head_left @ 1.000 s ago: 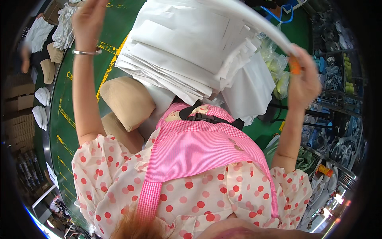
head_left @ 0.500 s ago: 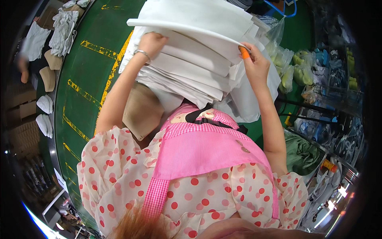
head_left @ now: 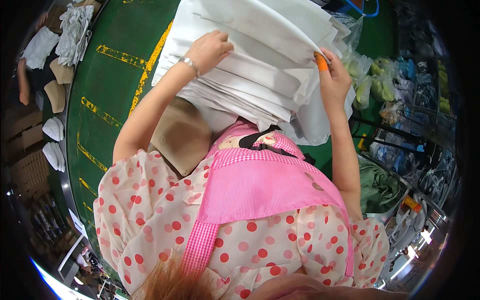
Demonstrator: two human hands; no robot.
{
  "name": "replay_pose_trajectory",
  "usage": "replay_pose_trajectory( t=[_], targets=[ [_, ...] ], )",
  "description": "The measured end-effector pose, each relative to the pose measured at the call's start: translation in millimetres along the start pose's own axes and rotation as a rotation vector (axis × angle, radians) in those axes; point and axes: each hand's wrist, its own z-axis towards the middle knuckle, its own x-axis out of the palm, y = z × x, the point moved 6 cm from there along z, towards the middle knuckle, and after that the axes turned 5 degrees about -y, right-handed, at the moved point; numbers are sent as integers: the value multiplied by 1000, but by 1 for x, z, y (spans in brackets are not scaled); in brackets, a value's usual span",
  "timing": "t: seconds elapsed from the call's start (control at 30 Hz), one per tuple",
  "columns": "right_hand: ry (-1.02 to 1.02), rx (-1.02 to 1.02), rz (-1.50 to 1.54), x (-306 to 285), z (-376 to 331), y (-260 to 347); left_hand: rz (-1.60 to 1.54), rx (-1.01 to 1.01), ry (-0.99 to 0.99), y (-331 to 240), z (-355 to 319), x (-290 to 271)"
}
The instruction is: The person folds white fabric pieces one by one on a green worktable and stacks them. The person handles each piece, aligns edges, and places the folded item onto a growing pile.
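Layers of white sheet material (head_left: 260, 70), fabric-like or thin foam, lie stacked in front of me. My right hand (head_left: 334, 79) pinches the right edge of an upper white sheet (head_left: 270, 25) and holds it bent up. An orange cover (head_left: 321, 62) wraps one digit of that hand. Above the stack's left part is my left hand (head_left: 207, 51), a bracelet at its wrist. Its fingers are curled together and point down at the layers; whatever lies between them is hidden.
Beige shaped pieces (head_left: 182, 132) rest by my left forearm. On the left, yellow lines (head_left: 145, 75) mark a green floor (head_left: 107, 100). Bagged yellow-green items (head_left: 380, 82) and a crowded rack (head_left: 420, 125) stand right. A co-worker's arm (head_left: 23, 82) shows far left.
My left hand has moved right and slightly up over the stack. The right hand has shifted a little right, still gripping the sheet edge. The sheet's raised front edge has swung away from me.
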Motion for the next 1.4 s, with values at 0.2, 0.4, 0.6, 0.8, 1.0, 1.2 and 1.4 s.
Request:
replay_pose_trajectory(
  t=[0.2,0.4,0.6,0.8,1.0,1.2,1.4],
  targets=[
    [287,-285,-91,1,-51,6,63,26,196,-64,-78,-7],
    [614,-324,-8,21,-104,-19,-159,-38,111,-100,-64,-40],
    [695,-369,-28,36,-127,-32,198,30,-172,-42,14,11],
    [551,-510,-304,1,-107,-82,353,-451,542,-37,1,72],
    [235,-303,-432,-72,-101,-114,278,-427,453,-46,20,78],
    [83,249,-664,-219,-181,-216,266,-355,236,-55,58,116],
    [55,877,-752,-307,-329,-255,317,-361,324,-44,66,144]
  ],
)
